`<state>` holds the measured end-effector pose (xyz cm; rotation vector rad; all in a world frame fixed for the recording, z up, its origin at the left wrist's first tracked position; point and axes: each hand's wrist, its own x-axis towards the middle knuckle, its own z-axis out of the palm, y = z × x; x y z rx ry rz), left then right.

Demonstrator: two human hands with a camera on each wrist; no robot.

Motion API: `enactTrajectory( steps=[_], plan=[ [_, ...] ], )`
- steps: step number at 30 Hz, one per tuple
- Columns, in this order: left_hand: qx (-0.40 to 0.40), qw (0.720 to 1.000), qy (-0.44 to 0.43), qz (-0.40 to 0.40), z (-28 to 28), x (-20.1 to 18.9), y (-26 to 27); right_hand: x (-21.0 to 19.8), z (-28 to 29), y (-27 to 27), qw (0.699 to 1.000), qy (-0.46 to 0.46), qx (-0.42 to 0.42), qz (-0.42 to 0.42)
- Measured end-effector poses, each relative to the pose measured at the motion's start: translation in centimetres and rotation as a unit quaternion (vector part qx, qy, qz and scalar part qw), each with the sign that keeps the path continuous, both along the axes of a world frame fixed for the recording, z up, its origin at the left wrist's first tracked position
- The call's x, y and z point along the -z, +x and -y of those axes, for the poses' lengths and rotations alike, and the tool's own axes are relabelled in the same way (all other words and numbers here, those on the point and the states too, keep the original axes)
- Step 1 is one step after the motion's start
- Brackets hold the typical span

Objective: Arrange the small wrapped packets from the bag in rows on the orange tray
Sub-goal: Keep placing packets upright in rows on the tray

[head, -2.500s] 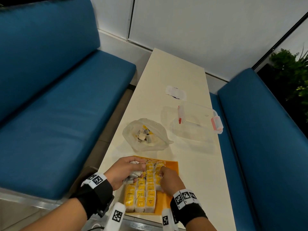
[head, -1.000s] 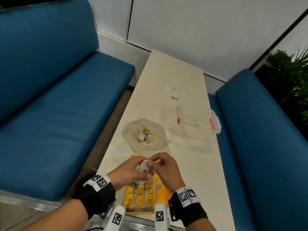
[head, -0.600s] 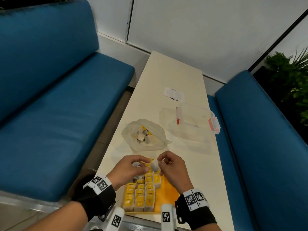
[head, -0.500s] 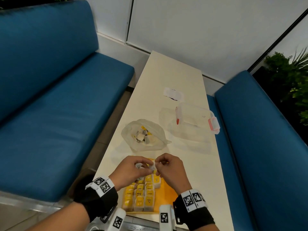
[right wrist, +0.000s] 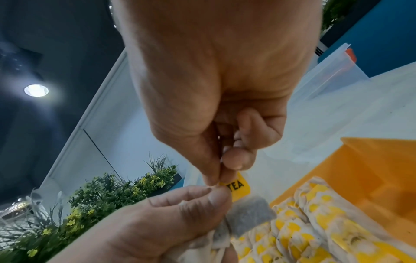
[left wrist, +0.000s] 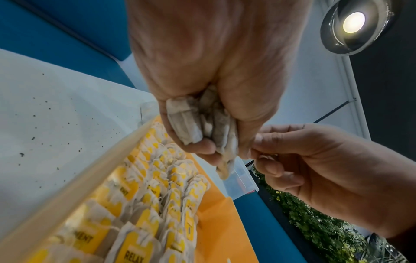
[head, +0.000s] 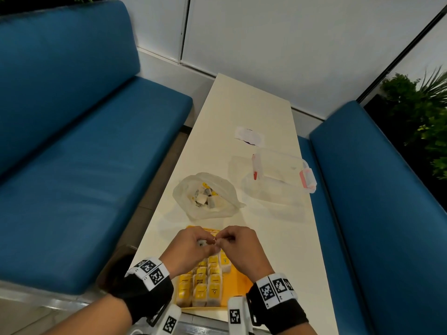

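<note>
The orange tray [head: 239, 279] lies at the table's near edge with rows of yellow-tagged packets [head: 205, 284] along its left side. My left hand [head: 193, 247] hovers over the tray's far end and grips a bunch of grey-white packets [left wrist: 202, 122]. My right hand [head: 235, 240] meets it fingertip to fingertip and pinches a yellow tag [right wrist: 238, 187] of one packet [right wrist: 249, 215] from that bunch. The clear bag [head: 206, 195] with more packets lies just beyond the tray.
An open clear plastic box [head: 280, 175] with red clips stands right of the bag, a white paper scrap [head: 249, 136] further back. Blue benches [head: 84, 165] flank the narrow white table [head: 242, 105]. A plant [head: 418, 122] stands at the far right.
My right hand left the rows on the tray and rose to meet my left hand. It drew one packet from the bunch, and both hands now pinch together at its tag.
</note>
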<state>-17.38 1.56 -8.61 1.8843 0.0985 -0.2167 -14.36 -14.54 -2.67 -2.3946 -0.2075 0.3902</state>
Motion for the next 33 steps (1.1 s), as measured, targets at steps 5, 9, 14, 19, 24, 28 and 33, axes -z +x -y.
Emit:
enactTrajectory(
  steps=[5, 9, 14, 19, 24, 28, 33],
  plan=[
    [0.000, 1.000, -0.012, -0.003, 0.0, 0.2, 0.1, -0.1, 0.1, 0.2, 0.999, 0.034, 0.027, -0.011],
    [-0.014, 0.999, -0.042, -0.029, -0.3, 0.2, 0.2, 0.4, 1.2, 1.0, 0.997, 0.044, 0.065, -0.013],
    [0.004, 0.997, -0.067, -0.041, -0.3, -0.2, 0.3, 0.9, 1.4, 1.0, 0.995, 0.078, 0.040, -0.050],
    [0.009, 0.997, -0.069, -0.041, -0.4, -0.5, 0.4, 0.9, 1.2, 1.0, 0.990, 0.123, 0.053, -0.051],
    [0.003, 0.994, -0.093, -0.062, -0.9, -0.7, 0.3, 0.7, 1.6, 1.2, 0.982, 0.164, 0.081, -0.050],
    [-0.032, 0.993, -0.098, -0.065, -1.6, -0.3, 0.3, 1.3, 2.6, 1.7, 0.989, 0.111, 0.089, -0.039],
    [-0.048, 0.994, -0.085, -0.052, -1.8, 0.2, 0.5, 2.8, 3.4, 1.6, 0.989, 0.070, 0.097, -0.081]
  ],
)
